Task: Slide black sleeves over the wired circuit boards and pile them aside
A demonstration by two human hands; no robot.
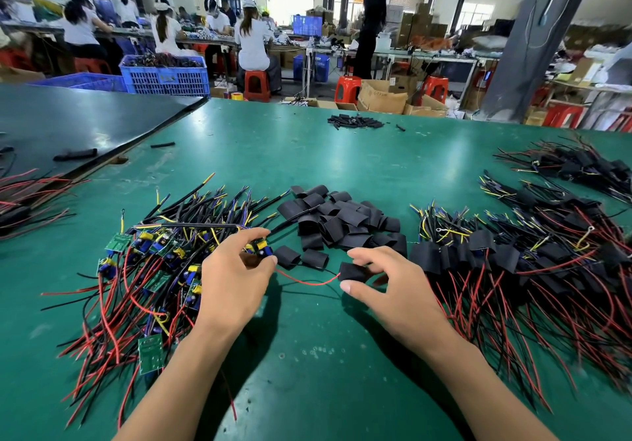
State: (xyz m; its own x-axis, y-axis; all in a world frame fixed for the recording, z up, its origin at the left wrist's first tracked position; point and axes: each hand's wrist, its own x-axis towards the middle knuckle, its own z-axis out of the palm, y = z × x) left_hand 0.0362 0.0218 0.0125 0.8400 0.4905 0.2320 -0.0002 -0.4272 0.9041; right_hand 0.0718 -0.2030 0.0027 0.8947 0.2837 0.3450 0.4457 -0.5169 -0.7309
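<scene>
My left hand [236, 269] has its fingers curled round a small green wired circuit board with blue and yellow parts [262, 248], held just above the green table [307, 355]. My right hand [390, 279] pinches one flat black sleeve of tubing [352, 272] between thumb and fingers. The sleeve lies to the right of the board, apart from it, and a thin red lead [307, 282] sags between the two and reaches the sleeve's left mouth. Whether the lead is already through the sleeve I cannot tell.

I judge the next move runs along that lead: the sleeve travels leftward, mouth first, until it covers the board. My right hand is the nearer one for that; both wrists sit low, palms down.

The heap of finished sleeved boards [513, 262] is just right of my right hand.
</scene>
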